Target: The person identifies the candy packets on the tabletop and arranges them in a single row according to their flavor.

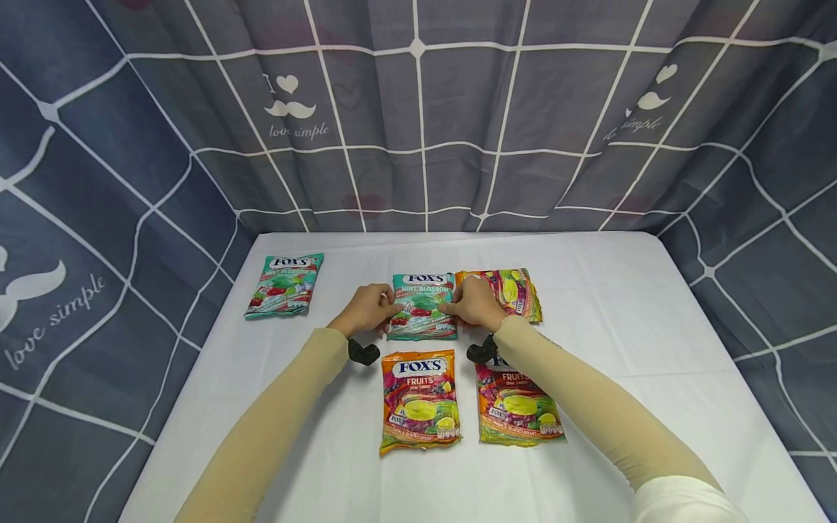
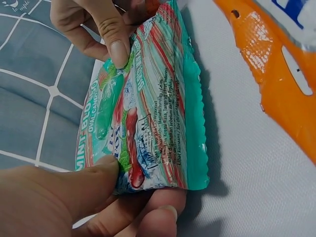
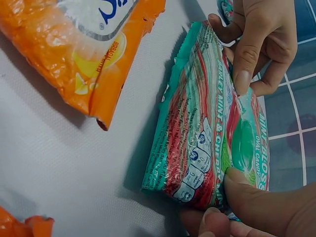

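Both hands pinch a green candy bag [image 1: 423, 301], labelled Fox's Mint Blossom, by its two sides at the table's middle. The left hand [image 1: 368, 311] has its thumb on the front and fingers behind the left side. On the other side, the right hand [image 1: 479, 302] grips it in the same way, partly covering an orange Fox's Fruits bag [image 1: 516, 290] behind. In the left wrist view the bag's [image 2: 153, 108] lower seam shows just off the cloth; the right wrist view shows the same bag [image 3: 207, 128] tilted.
A second green bag [image 1: 285, 286] lies at the far left. Two orange Fox's Fruits bags, one central [image 1: 421, 401] and one to its right [image 1: 518, 407], lie nearer; the right forearm partly covers the latter. White cloth covers the table [image 1: 628, 305], with grey checked curtains [image 1: 458, 116] around it.
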A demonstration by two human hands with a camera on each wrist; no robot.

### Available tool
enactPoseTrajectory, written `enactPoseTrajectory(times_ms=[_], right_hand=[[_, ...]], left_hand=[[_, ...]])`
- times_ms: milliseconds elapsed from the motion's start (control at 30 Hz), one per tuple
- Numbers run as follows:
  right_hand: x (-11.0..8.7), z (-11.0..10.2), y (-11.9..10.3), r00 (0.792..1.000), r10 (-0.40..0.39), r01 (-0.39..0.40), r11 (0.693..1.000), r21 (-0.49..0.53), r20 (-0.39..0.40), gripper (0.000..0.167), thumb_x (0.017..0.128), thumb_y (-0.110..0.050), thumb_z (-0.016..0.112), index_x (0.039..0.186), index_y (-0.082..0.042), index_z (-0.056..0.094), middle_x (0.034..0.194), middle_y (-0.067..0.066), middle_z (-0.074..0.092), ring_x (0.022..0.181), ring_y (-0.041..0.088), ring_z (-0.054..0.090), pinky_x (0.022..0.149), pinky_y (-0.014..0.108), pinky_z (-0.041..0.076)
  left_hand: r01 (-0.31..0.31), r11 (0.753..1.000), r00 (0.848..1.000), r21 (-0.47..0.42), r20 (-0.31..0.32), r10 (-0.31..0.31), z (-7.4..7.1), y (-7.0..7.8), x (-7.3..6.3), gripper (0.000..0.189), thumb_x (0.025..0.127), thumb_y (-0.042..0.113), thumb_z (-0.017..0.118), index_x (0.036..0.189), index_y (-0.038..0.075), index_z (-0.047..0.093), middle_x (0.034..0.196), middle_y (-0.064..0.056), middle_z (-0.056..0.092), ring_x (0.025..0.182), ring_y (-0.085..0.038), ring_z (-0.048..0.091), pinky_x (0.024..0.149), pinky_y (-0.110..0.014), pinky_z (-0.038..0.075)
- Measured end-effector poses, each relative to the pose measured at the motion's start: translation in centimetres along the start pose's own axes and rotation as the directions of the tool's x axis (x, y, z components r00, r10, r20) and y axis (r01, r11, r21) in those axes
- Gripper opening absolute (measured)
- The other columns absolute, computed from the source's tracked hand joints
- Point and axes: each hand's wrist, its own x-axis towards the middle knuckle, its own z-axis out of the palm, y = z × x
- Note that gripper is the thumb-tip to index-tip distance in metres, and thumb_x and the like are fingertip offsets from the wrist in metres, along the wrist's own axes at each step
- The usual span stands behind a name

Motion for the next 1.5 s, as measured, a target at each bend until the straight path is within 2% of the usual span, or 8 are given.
enactPoseTrajectory(times_ms=[267, 600, 800, 867, 1000, 1200, 1300, 1500], right_hand=[[-0.1, 0.1, 0.0, 1.000, -0.014, 0.014, 1.000, -0.001, -0.025, 0.035, 0.100, -0.019, 0.085, 0.073, -0.001, 0.073, 0.053, 0.005, 0.063, 0.043, 0.016, 0.059, 0.046, 0.027, 0.043], [-0.5, 0.2, -1.9, 0.994, -0.051, 0.044, 0.996, -0.074, -0.094, 0.027, 0.098, -0.022, 0.087, 0.090, 0.002, 0.077, 0.053, 0.004, 0.060, 0.047, 0.013, 0.053, 0.060, 0.030, 0.044], [-0.1, 0.4, -3.5, 0.993, -0.067, 0.063, 0.997, -0.045, -0.098, 0.027, 0.097, -0.021, 0.088, 0.093, 0.003, 0.077, 0.050, 0.003, 0.058, 0.044, 0.012, 0.051, 0.054, 0.030, 0.043], [0.3, 0.5, -4.0, 0.992, -0.080, 0.077, 0.996, -0.036, -0.102, 0.027, 0.097, -0.020, 0.088, 0.093, 0.004, 0.077, 0.048, 0.001, 0.058, 0.043, 0.010, 0.052, 0.057, 0.029, 0.045], [1.4, 0.7, -5.3, 0.992, -0.083, 0.084, 0.996, 0.011, -0.097, 0.026, 0.097, -0.018, 0.087, 0.092, 0.004, 0.075, 0.049, 0.006, 0.062, 0.041, 0.010, 0.055, 0.054, 0.027, 0.044], [3.1, 1.6, -7.1, 0.993, -0.080, 0.083, 0.996, 0.030, -0.093, 0.025, 0.098, -0.017, 0.087, 0.091, 0.003, 0.074, 0.056, 0.010, 0.067, 0.044, 0.016, 0.061, 0.049, 0.025, 0.042], [3.7, 2.3, -7.9, 0.991, -0.089, 0.092, 0.996, 0.022, -0.098, 0.025, 0.098, -0.017, 0.087, 0.093, 0.005, 0.075, 0.056, 0.009, 0.068, 0.044, 0.014, 0.061, 0.050, 0.025, 0.043], [5.3, 4.5, -8.7, 0.989, -0.101, 0.102, 0.995, 0.003, -0.113, 0.026, 0.098, -0.018, 0.087, 0.094, 0.005, 0.076, 0.057, 0.007, 0.068, 0.043, 0.009, 0.059, 0.054, 0.025, 0.049]], left_hand=[[-0.015, 1.000, 1.000, -0.008, -0.010, 0.015, -0.3, 0.4, -0.4, 0.017, 0.111, 0.017, 0.069, 0.110, 0.002, 0.063, 0.068, -0.009, 0.068, 0.053, -0.020, 0.064, 0.056, -0.029, 0.047], [-0.052, 0.998, 0.998, 0.031, -0.032, 0.053, -1.6, 0.6, -1.1, 0.015, 0.111, 0.017, 0.070, 0.111, 0.002, 0.065, 0.069, -0.008, 0.068, 0.052, -0.022, 0.064, 0.053, -0.029, 0.045], [-0.065, 0.997, 0.996, 0.030, -0.065, 0.067, -3.1, 0.3, -1.9, 0.017, 0.111, 0.016, 0.069, 0.118, 0.000, 0.066, 0.075, -0.011, 0.070, 0.058, -0.033, 0.068, 0.057, -0.038, 0.056], [-0.062, 0.998, 0.995, 0.029, -0.077, 0.064, -3.6, 0.2, -2.0, 0.018, 0.111, 0.016, 0.068, 0.119, 0.000, 0.066, 0.077, -0.012, 0.070, 0.061, -0.037, 0.070, 0.061, -0.045, 0.060], [-0.048, 0.998, 0.994, 0.034, -0.094, 0.051, -4.9, -0.1, -2.2, 0.020, 0.112, 0.015, 0.067, 0.123, -0.002, 0.065, 0.083, -0.015, 0.068, 0.064, -0.037, 0.070, 0.067, -0.054, 0.063], [-0.037, 0.997, 0.992, 0.072, -0.121, 0.046, -7.2, -0.8, -2.1, 0.023, 0.112, 0.016, 0.066, 0.127, -0.003, 0.064, 0.087, -0.017, 0.067, 0.068, -0.035, 0.069, 0.072, -0.059, 0.062], [-0.012, 0.995, 0.990, 0.102, -0.138, 0.026, -8.0, -1.4, -2.1, 0.022, 0.113, 0.017, 0.066, 0.126, -0.001, 0.064, 0.089, -0.016, 0.066, 0.071, -0.038, 0.070, 0.072, -0.058, 0.061], [0.063, 0.977, 0.982, 0.203, -0.188, -0.025, -8.9, -2.5, -2.2, 0.022, 0.112, 0.018, 0.066, 0.125, -0.001, 0.066, 0.087, -0.013, 0.069, 0.067, -0.034, 0.069, 0.066, -0.044, 0.056]])
